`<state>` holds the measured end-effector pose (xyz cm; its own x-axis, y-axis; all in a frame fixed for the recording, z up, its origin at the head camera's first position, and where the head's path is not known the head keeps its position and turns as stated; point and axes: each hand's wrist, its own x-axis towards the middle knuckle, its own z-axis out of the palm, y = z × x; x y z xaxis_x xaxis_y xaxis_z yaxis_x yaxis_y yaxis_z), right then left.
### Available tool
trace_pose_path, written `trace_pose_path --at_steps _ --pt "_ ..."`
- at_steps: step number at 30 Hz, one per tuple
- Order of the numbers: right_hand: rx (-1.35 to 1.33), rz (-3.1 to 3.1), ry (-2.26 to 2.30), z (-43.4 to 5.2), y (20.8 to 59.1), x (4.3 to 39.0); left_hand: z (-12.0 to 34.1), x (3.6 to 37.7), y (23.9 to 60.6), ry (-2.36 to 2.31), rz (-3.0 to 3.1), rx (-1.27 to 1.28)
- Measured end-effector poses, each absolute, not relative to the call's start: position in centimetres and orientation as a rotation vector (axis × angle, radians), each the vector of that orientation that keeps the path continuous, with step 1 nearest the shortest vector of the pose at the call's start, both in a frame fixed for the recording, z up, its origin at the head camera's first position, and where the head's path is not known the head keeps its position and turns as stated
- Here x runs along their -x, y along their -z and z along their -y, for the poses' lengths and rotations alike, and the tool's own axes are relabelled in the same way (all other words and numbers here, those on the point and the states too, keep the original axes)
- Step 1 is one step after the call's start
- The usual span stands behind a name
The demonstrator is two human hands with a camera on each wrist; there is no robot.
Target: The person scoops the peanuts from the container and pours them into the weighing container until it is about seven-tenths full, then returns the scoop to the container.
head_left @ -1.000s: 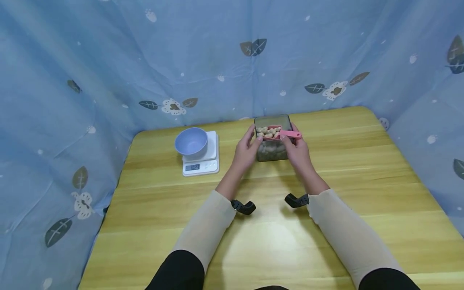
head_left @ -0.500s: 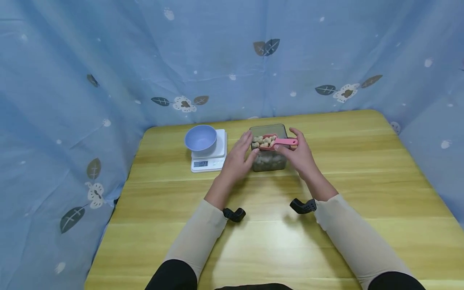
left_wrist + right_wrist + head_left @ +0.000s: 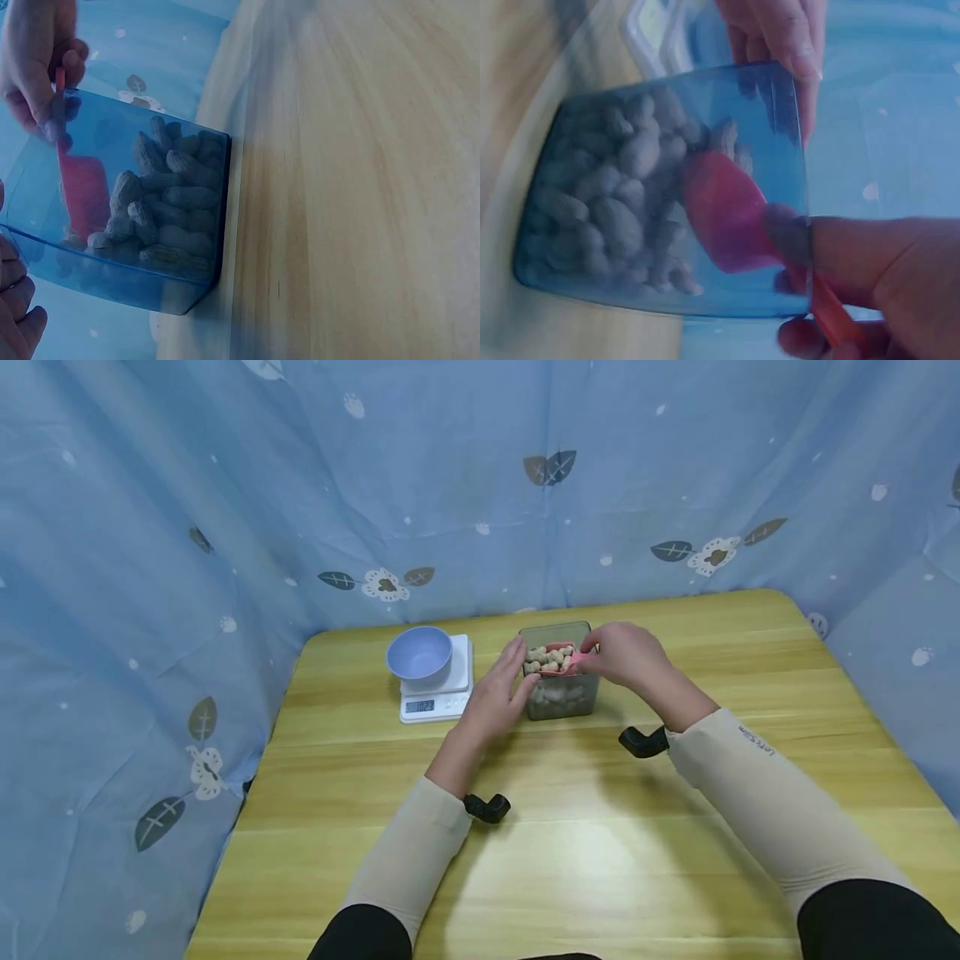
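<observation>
I am noting the right hand (image 3: 633, 658) pinching the pink plastic scoop (image 3: 726, 214) by its handle, bowl lying leftward inside the transparent grey plastic box (image 3: 587, 703), touched by the straight-fingered left hand (image 3: 491, 695).

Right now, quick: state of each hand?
Left hand: open, resting against the side of the see-through box.
Right hand: closed, pinching the pink scoop by its handle.

Head: high above the table (image 3: 555, 868), facing forward and down, farthest back, reaching the patterned curtain (image 3: 450, 468) | Left wrist: low, close, turned sideways, facing forward at the see-through container (image 3: 142, 292) | Right wrist: closer still, facing forward, turned sideways the opposite way | Both wrists share: container, pink scoop (image 3: 724, 214)
</observation>
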<state>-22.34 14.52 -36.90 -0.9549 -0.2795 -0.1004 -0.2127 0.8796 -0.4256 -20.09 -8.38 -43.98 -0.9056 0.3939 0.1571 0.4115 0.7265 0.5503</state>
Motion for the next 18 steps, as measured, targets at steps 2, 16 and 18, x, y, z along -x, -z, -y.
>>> trace_pose_path --at_steps 2,16,18 --pt "0.440 -2.907 0.466 -14.1 36.4 22.5 8.3 20.1 44.1 0.920 2.896 0.678" --pt "0.585 -2.975 0.586 -16.1 37.0 22.3 8.4 20.1 43.8 0.908 2.918 0.661" --pt "0.562 -2.971 0.661 -16.6 37.3 22.2 8.4 20.1 43.9 0.915 2.924 0.665"
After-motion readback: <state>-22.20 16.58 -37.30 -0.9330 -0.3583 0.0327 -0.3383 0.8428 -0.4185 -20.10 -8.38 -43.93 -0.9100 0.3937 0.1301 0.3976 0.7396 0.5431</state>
